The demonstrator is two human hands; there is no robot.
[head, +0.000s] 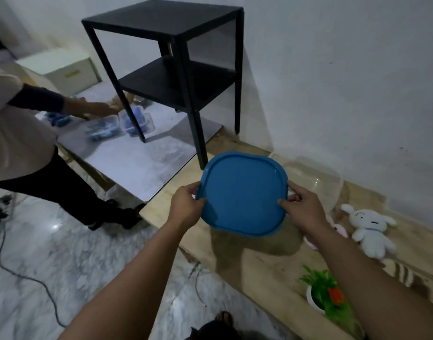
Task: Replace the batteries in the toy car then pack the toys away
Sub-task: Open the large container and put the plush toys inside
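Wooden tabletop (259, 273) below — your left hand (184, 207) and right hand (302, 209) pinch the blue lid (242, 195) by opposite edges; keep it level over the clear tub (316, 177), far right.

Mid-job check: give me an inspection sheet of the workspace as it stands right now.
Surface: wooden table, mostly bare near the hands.
Job's things: blue lid held up over the table; clear tub open behind it; white plush lying to the right; toy car not seen.
Clutter: potted plant at the near edge; a pink item, mostly hidden by the right arm.
Grippers: left hand and right hand grip opposite lid edges.
Cables: black cord on the floor.
Surroundings: black shelf; second person reaching for clear boxes on a grey table.
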